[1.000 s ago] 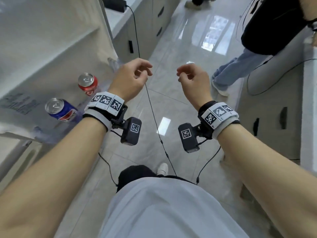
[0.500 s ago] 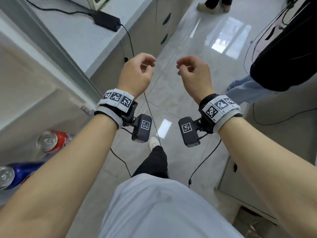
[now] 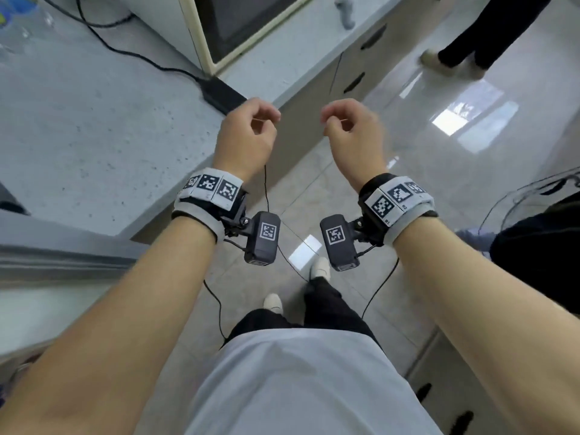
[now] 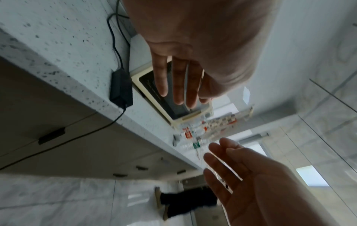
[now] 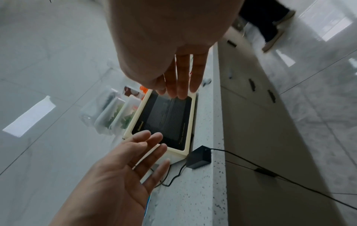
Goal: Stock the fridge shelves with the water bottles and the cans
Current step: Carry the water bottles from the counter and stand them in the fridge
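Both my hands hang in the air in front of me with nothing in them. The left hand [image 3: 251, 136] hovers past the edge of a speckled grey countertop [image 3: 94, 136], fingers loosely curled. The right hand [image 3: 351, 133] is level with it over the tiled floor, equally relaxed. In the left wrist view the left hand's fingers [image 4: 177, 79] show nearly straight. A clear water bottle [image 3: 12, 17] with a blue label lies at the counter's far left corner. Blurred bottles [image 4: 191, 137] with red and green labels stand farther along the counter. No cans are in view.
A cream-framed appliance [image 3: 226, 26] stands on the counter with a black power adapter [image 3: 222, 95] and its cable beside it. Clear containers [image 5: 108, 116] sit behind the appliance. Cabinet drawers [image 3: 361, 58] run below. A person's legs [image 3: 458, 42] stand ahead; another person [image 3: 539, 246] is close on my right.
The view has swung up from the fridge shelf to the countertop, so the red and blue cans have dropped out of sight. Both hands stay raised and empty.
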{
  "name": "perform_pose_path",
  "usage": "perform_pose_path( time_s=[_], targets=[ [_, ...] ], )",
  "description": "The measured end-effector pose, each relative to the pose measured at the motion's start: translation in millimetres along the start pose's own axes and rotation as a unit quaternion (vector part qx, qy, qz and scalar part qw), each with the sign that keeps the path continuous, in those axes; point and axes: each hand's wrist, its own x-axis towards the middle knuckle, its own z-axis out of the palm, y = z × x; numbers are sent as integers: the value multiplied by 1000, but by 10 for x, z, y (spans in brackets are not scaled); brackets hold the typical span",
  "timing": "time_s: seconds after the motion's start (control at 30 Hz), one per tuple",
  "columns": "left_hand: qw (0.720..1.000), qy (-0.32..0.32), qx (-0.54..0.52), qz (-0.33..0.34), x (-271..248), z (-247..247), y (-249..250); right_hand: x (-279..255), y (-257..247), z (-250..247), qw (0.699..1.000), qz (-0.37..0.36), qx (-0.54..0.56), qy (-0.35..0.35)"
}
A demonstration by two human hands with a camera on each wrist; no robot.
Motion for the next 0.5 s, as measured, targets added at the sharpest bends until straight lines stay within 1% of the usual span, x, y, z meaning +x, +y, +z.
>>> perform_pose_path(
  time_s=[0.1,0.23,0.37,0.5],
  targets=[
    [998,53,-3,-32,398,-66,-127,561,-37,257,999,-21,16,-43],
    [988,133,25,-75,938,-189,-315,1319,-99,660,989,-62,32,-131],
    [968,216,53,-119,1348,-402,-375,1943,-268,1026,971,-83,41,-221],
    [936,305,65,-162,1538,-672,-441,2338,-539,1422,936,-138,56,-317]
  ],
)
